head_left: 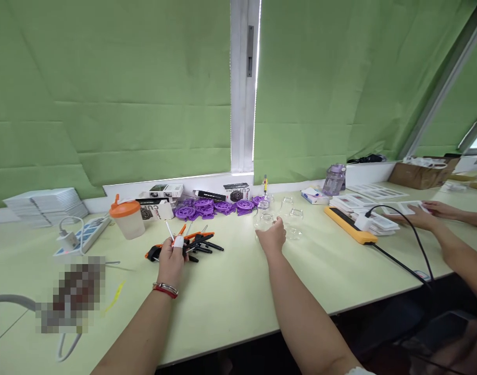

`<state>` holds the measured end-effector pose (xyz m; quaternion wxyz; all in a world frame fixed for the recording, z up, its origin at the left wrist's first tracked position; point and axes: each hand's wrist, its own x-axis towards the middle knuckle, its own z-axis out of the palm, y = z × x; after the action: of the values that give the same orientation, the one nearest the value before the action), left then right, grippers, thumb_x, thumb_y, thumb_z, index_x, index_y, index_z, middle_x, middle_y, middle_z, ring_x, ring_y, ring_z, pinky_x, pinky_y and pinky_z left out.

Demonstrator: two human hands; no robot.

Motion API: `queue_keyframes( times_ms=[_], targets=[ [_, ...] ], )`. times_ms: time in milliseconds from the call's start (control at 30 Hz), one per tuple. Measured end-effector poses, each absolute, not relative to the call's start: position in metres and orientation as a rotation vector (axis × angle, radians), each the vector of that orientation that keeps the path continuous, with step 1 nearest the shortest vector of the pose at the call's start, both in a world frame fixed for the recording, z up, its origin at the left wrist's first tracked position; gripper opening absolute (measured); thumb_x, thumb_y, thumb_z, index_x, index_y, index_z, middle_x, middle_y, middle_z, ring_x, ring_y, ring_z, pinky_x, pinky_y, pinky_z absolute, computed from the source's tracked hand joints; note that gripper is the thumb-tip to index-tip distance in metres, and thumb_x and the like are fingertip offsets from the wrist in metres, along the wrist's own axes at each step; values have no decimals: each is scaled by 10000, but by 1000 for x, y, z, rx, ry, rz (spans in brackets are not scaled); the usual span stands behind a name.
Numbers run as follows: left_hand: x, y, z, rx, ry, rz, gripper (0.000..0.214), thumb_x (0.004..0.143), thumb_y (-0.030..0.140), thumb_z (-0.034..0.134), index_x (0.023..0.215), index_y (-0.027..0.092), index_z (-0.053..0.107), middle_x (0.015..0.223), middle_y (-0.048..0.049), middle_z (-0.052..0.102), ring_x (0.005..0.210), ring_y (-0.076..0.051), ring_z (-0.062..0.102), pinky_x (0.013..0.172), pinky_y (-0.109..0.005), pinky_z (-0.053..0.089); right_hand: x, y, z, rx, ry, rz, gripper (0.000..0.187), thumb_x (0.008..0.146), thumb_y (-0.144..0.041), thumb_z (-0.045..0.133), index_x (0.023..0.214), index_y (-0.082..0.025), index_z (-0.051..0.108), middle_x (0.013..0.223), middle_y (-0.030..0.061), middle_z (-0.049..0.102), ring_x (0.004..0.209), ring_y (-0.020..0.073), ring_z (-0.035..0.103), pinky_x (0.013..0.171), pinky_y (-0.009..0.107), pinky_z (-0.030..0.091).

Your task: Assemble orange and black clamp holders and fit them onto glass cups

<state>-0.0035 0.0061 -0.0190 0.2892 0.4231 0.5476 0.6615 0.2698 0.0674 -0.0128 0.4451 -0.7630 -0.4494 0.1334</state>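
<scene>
My left hand is closed around a tool with a thin pale shaft that sticks up past the fingers. A white wrap covers one fingertip. Just behind and beside this hand lies a pile of orange-and-black tools with slim shafts. Further right, my right hand curls its fingers around a clear cup-shaped piece, partly hidden by the hand. Several more clear pieces stand close by it. Behind both hands, purple slotted discs lie heaped along the wall.
Left stand an orange-lidded cup, a power strip and stacked white sheets. Small boxes line the back. To the right are a yellow power strip with cables, a purple bottle and a co-worker's hands holding a white frame.
</scene>
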Motion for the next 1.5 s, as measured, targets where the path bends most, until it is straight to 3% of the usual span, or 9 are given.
queue_keyframes(
  times_ms=[133, 367, 533, 667, 900, 1067, 1267, 1500],
  targets=[
    [-5, 5, -19, 1166, 1460, 1737, 379, 778, 576, 533, 780, 197, 514, 685, 32, 524, 501, -100, 496, 436, -228, 420, 269, 68, -18, -2011, -1229, 428, 861, 567, -292, 737, 1340, -131, 393, 1320, 220, 481, 1223, 395, 434, 960, 488, 372],
    [-7, 5, -21, 1208, 1461, 1697, 377, 784, 574, 533, 816, 198, 520, 729, 23, 547, 506, -108, 513, 453, -251, 447, 268, 67, -20, -1978, -1389, 500, 871, 537, -298, 762, 1314, -173, 388, 1219, 167, 570, 1177, 345, 502, 981, 489, 333],
    [-9, 4, -21, 1258, 1468, 1670, 381, 793, 572, 523, 800, 192, 525, 703, 23, 549, 483, -104, 505, 441, -242, 418, 260, 59, -6, -1666, -1334, 589, 895, 544, -407, 771, 1298, -218, 326, 1323, 132, 498, 1157, 277, 526, 951, 390, 393],
    [-7, -1, -17, 1252, 1449, 1610, 385, 795, 581, 521, 814, 197, 526, 690, 30, 553, 453, -103, 499, 430, -243, 400, 255, 42, 4, -1474, -1335, 773, 920, 507, -480, 791, 1279, -229, 356, 1286, 130, 492, 1149, 266, 525, 887, 352, 445],
    [-1, -20, 1, 1080, 1412, 1550, 379, 774, 578, 543, 837, 204, 541, 657, 34, 547, 447, -98, 478, 410, -225, 374, 269, 11, -4, -1209, -1536, 1061, 864, 507, -276, 816, 1287, -284, 446, 1322, 110, 446, 1291, 274, 389, 856, 345, 467],
    [-3, -33, -1, 1019, 1406, 1494, 429, 765, 606, 530, 853, 186, 548, 607, 33, 513, 415, -89, 448, 369, -202, 299, 286, 10, -19, -1175, -1532, 1175, 898, 450, -257, 865, 1230, -263, 420, 1198, 98, 483, 1224, 269, 437, 864, 365, 457],
    [-3, -34, -12, 1027, 1405, 1526, 464, 732, 628, 565, 871, 186, 554, 649, 23, 523, 470, -105, 483, 392, -212, 356, 285, 3, -26, -848, -1285, 1453, 600, 535, -257, 836, 1035, -262, 505, 1133, 44, 506, 1023, 207, 537, 824, 366, 473],
    [-1, -34, -14, 1128, 1423, 1490, 457, 736, 628, 562, 844, 184, 544, 685, 22, 517, 488, -94, 449, 399, -206, 358, 282, 0, -22, -719, -1091, 1617, 411, 658, -310, 769, 1028, -252, 598, 1050, 43, 548, 856, 166, 550, 686, 308, 457]
  ],
)
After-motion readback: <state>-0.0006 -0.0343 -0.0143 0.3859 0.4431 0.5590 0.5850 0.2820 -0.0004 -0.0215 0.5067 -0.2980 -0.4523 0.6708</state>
